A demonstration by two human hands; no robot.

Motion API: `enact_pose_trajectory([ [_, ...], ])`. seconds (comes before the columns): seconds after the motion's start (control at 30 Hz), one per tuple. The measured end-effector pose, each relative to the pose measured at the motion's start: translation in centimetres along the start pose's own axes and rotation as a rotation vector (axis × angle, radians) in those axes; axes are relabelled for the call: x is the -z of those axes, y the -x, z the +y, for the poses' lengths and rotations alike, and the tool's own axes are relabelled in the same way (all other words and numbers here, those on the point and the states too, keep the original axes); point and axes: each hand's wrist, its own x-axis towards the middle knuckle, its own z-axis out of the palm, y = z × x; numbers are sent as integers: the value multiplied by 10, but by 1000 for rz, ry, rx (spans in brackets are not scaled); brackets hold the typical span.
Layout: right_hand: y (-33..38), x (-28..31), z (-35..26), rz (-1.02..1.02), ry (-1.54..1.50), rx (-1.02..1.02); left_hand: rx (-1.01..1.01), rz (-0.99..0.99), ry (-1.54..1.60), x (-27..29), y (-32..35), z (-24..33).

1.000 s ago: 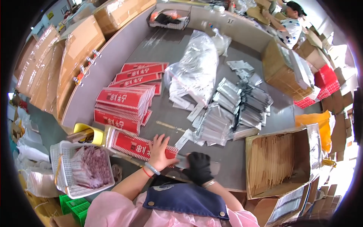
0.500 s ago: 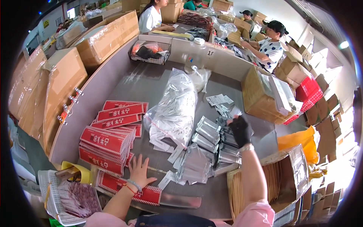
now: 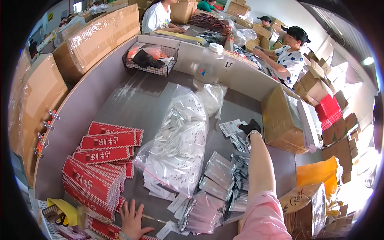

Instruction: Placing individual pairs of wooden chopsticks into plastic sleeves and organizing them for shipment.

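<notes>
My left hand is bare and lies open on the grey tabletop, fingers spread, beside a stack of red printed sleeves. More red sleeves fan out behind that stack. My right hand, in a black fingerless glove, reaches far out with its fingers closed at the edge of a small white printed packet. Nearer to me lie piles of small silver packets and flat clear sachets. A large clear bag full of white printed slips rests in the middle.
A wire basket and a big clear bottle stand along the back wall of the table. Cardboard boxes flank the right side, near an orange bag. Metal clips grip the left partition. Co-workers sit beyond.
My right hand has moved away from the silver packets, farther out to the white printed packets. My left hand stays spread on the table. The view has shifted, with the items looking larger.
</notes>
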Motion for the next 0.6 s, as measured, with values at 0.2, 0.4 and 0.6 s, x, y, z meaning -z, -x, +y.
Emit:
enact_pose_trajectory([
  [0.2,-15,-17,-7,-10,115,-94,-78,141,-214,-27,-5,-20],
  [0.4,-49,-25,11,-89,29,-73,-115,182,-196,-30,-8,-21],
  [0.6,-29,-23,-5,-4,122,-47,-8,3,-136,-18,-5,-13],
])
